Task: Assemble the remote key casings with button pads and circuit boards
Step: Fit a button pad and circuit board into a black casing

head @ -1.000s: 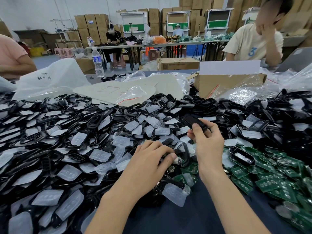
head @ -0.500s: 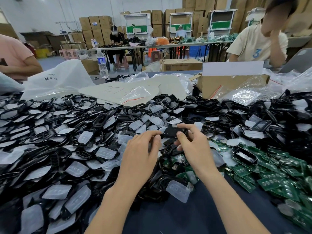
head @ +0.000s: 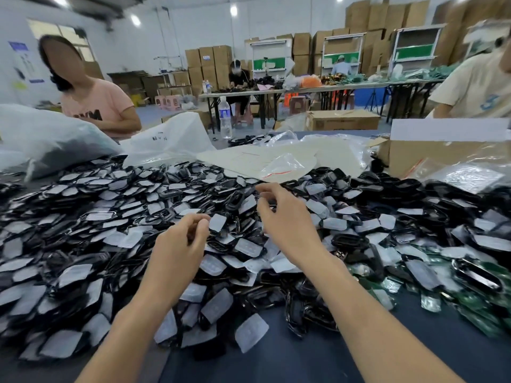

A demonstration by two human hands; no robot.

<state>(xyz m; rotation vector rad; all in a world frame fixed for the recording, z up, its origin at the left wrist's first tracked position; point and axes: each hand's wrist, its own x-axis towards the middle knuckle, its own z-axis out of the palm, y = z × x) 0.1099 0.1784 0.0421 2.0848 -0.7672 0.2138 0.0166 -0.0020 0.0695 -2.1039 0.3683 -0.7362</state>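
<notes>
A wide heap of black key casings (head: 349,241) and translucent white button pads (head: 249,247) covers the table. Green circuit boards (head: 482,301) lie at the right front. My left hand (head: 177,252) hovers over the middle of the heap with fingers loosely curled, its fingertips beside one pad (head: 217,223); I see nothing gripped in it. My right hand (head: 287,222) hangs a little farther back, fingers spread and relaxed, holding nothing. The frame is motion-blurred.
Dark blue table surface (head: 276,357) shows at the front. Behind the heap are white plastic bags (head: 166,142), a flat bag (head: 265,161), a cardboard box (head: 431,158) and a water bottle (head: 225,117). A person in pink (head: 96,106) sits far left, another person (head: 475,87) far right.
Both hands held one black casing half a second ago; now neither holds it and they have parted. The view has tilted up and to the left.
</notes>
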